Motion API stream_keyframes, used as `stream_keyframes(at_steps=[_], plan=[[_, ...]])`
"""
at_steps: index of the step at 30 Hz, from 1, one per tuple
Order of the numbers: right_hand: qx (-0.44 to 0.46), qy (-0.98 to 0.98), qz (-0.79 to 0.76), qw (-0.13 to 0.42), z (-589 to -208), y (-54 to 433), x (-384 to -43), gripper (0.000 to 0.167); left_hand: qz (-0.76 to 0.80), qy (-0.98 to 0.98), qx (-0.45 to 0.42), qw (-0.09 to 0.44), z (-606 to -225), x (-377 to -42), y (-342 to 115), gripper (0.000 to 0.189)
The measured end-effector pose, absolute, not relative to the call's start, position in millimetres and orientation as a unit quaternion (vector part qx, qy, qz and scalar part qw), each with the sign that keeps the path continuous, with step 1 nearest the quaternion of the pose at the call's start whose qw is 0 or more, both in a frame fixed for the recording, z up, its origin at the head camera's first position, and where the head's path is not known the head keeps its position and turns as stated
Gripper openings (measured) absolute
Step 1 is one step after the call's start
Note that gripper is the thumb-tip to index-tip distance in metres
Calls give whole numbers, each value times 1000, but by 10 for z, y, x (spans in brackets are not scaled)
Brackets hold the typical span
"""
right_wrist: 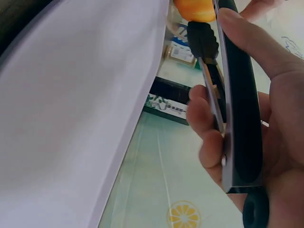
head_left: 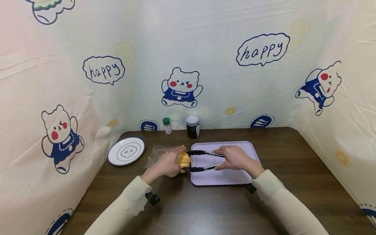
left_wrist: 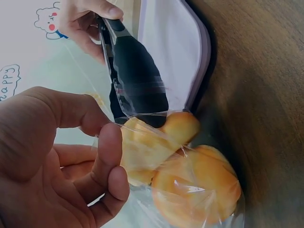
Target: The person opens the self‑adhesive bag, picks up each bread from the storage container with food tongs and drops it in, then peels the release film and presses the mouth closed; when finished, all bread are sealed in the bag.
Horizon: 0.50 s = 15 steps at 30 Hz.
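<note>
My left hand (head_left: 168, 162) pinches the edge of a clear plastic bag (head_left: 154, 157) between thumb and fingers. Inside the bag lie golden bread rolls (left_wrist: 197, 183), at least two of them. In my right hand (head_left: 235, 158) are metal tongs (left_wrist: 137, 71) with black tips, gripped round both arms. The tong arms stand spread apart. Their tips reach the bag's mouth beside the nearer roll, one of them seemingly against it in the left wrist view. Part of the rolls is hidden behind my left hand in the head view.
A lilac tray (head_left: 223, 179) lies under the tongs and right hand. A white plate (head_left: 117, 158) with a dark rim sits at the back left. Along the back stand a green-capped spice bottle (head_left: 167, 126) and a dark jar (head_left: 193, 130) with a pale lid. Printed cloth surrounds the table.
</note>
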State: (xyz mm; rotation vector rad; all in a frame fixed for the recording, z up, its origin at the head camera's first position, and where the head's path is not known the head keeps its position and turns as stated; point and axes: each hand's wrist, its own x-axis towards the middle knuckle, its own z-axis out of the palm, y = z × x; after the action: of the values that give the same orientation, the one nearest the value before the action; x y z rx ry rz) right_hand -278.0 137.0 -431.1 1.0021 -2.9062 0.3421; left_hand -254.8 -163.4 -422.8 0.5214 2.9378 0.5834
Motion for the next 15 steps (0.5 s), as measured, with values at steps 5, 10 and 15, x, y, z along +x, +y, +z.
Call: stream_keyframes(at_steps=[5, 10, 15], plan=[[325, -939, 105, 37, -4318, 1360, -2764, 62, 198, 965, 169, 40, -4263, -2560, -1645, 74], [311, -942, 116, 40, -4290, 1324, -2704, 61, 195, 966, 166, 34, -4287, -2559, -1637, 73], [278, -950, 140, 22, -4290, 1234, -2642, 61, 198, 964, 175, 29, -4291, -2553, -1606, 73]])
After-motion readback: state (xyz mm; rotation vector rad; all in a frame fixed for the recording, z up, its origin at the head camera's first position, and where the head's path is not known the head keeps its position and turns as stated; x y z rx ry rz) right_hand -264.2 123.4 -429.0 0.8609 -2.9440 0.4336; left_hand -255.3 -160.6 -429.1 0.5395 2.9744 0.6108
